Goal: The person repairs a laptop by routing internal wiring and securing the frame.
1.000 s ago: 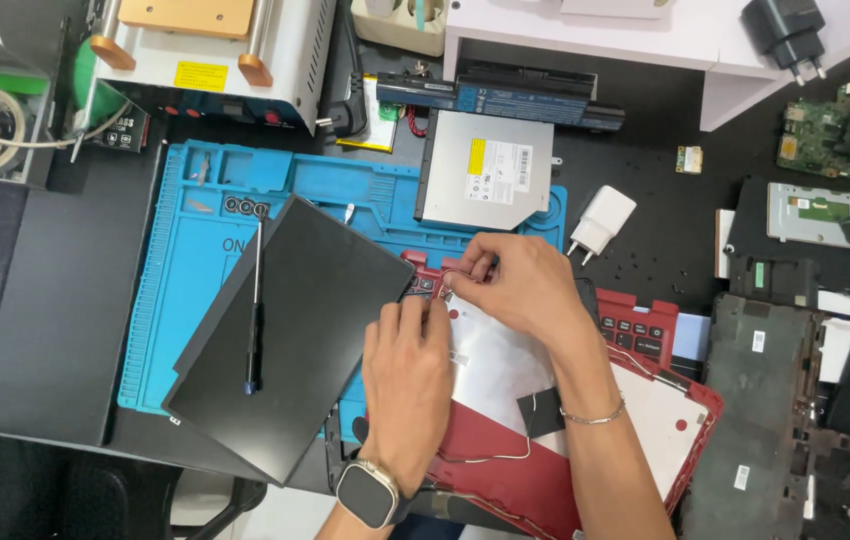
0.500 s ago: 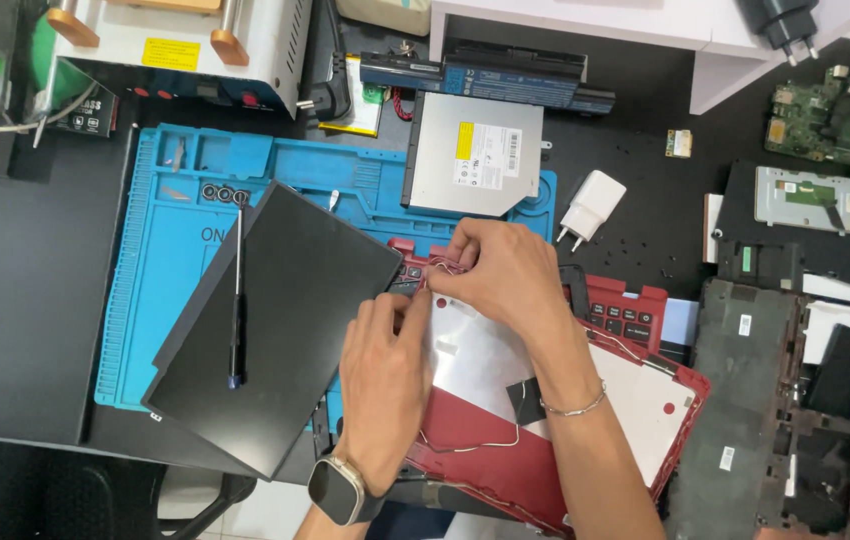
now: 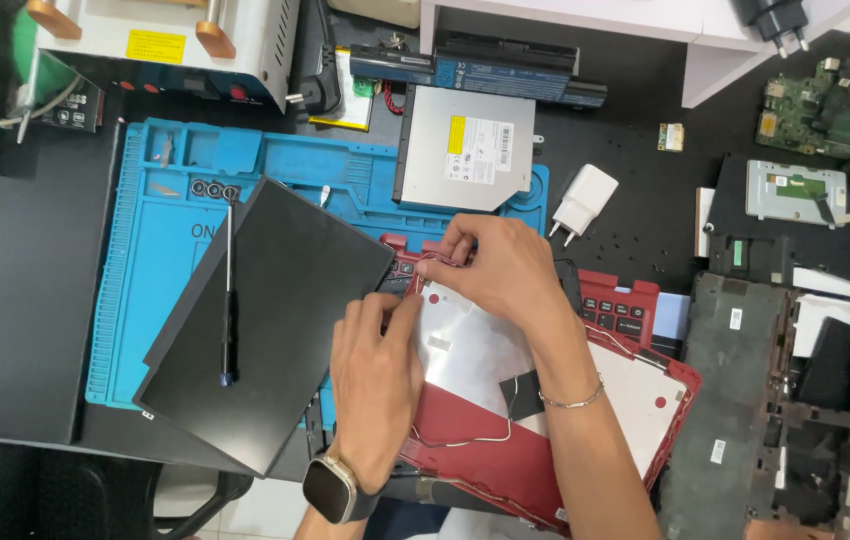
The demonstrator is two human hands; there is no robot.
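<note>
A red laptop lid (image 3: 505,465) lies open-side up with a silver foil backing (image 3: 465,350) and thin cables running across it. My left hand (image 3: 375,375), with a smartwatch on the wrist, presses flat on the lid's upper left corner. My right hand (image 3: 500,265) pinches a thin wire (image 3: 435,258) at the lid's top edge, fingers closed on it. A black LCD panel (image 3: 275,320) lies tilted to the left of my hands, with a screwdriver (image 3: 229,300) resting on it.
A blue repair mat (image 3: 155,250) lies under the panel. An optical drive (image 3: 465,150), a laptop battery (image 3: 495,70), a white charger (image 3: 583,200), a red keyboard piece (image 3: 620,300), a dark laptop base (image 3: 745,400) and circuit boards (image 3: 835,100) surround the work.
The view shifted slightly. My right hand's fingers have drawn closer around the wire at the lid's top edge; my left hand stays pressed on the lid.
</note>
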